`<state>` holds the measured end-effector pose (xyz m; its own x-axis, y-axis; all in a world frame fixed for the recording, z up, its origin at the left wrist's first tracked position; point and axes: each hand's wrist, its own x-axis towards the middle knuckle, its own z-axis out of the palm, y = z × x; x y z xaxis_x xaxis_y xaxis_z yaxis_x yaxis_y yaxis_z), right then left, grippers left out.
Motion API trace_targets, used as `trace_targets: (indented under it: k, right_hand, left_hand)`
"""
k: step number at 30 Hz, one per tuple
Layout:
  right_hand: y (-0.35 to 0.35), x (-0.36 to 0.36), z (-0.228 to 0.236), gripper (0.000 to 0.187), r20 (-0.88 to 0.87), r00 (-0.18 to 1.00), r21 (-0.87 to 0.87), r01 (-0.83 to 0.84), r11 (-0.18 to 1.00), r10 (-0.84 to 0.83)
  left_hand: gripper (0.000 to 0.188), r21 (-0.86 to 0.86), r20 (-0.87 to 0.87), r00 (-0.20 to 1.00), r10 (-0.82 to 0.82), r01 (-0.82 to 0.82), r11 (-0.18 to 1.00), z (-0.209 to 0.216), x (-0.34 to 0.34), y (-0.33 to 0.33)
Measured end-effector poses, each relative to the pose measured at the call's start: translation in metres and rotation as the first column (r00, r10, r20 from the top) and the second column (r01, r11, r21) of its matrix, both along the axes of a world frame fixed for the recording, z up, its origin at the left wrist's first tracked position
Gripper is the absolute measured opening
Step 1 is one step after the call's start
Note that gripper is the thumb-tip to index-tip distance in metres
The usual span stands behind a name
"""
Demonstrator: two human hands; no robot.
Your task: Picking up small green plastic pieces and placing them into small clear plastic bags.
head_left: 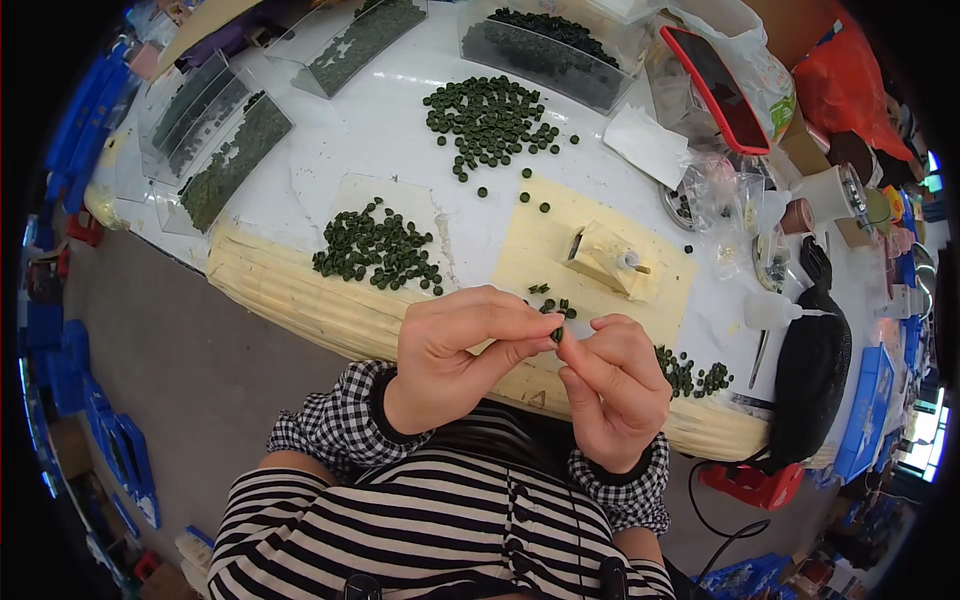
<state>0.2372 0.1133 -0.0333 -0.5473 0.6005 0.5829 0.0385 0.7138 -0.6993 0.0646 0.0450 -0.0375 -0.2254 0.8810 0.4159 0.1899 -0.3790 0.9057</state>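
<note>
Between the thumb and index finger of my left hand [462, 352] is a small dark green round piece [557, 335], like a button or bead. My right hand [622, 388] meets it from the other side, its index fingertip against the piece and its other fingers curled; whether it holds something of its own is hidden. Just beyond my fingertips lie a few similar green pieces [566, 311] on a yellowish sheet [520, 232]. A tape-wrapped block with a small nozzle-like tip [606, 257] stands on that sheet.
Loose green pieces form a left heap [375, 245], a far heap [488, 118] and a right heap [690, 372]. Clear trays [545, 62] of pieces line the back. A red-cased phone [715, 88], a white squeeze bottle [770, 310] and a black wrapped object [815, 375] are at right. The table edge is padded [290, 290].
</note>
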Motion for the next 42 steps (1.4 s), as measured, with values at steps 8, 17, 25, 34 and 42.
trace_targets:
  k: [8, 17, 25, 34, 42]
  right_hand:
    - [0.002, 0.002, 0.003, 0.034, 0.041, 0.999, 0.054, -0.008, 0.999, 0.006]
    - [-0.001, 0.002, 0.001, 0.033, 0.019, 1.0, 0.032, 0.016, 0.999, -0.017]
    - [-0.001, 0.002, 0.001, 0.031, 0.009, 1.0, 0.012, 0.019, 1.0, -0.019]
    - [0.006, 0.009, 0.017, 0.033, 0.013, 0.955, 0.148, 0.29, 0.946, -0.295]
    - [0.036, 0.007, 0.021, 0.026, 0.115, 0.865, 0.176, 0.467, 0.867, -0.489]
  left_hand:
    - [0.023, -0.055, 0.089, 0.994, -0.068, 0.073, 0.996, 0.0, -0.003, -0.002]
    - [0.022, -0.024, 0.048, 0.998, -0.047, 0.048, 0.999, 0.002, -0.002, 0.0]
    - [0.021, -0.046, 0.145, 0.985, -0.09, 0.097, 0.994, 0.0, -0.001, -0.001]
    - [0.025, -0.021, 0.931, 0.313, -0.189, 0.561, 0.827, -0.019, -0.002, -0.003]
    - [0.024, 0.013, 0.945, 0.254, -0.206, 0.6, 0.8, -0.023, -0.002, -0.002]
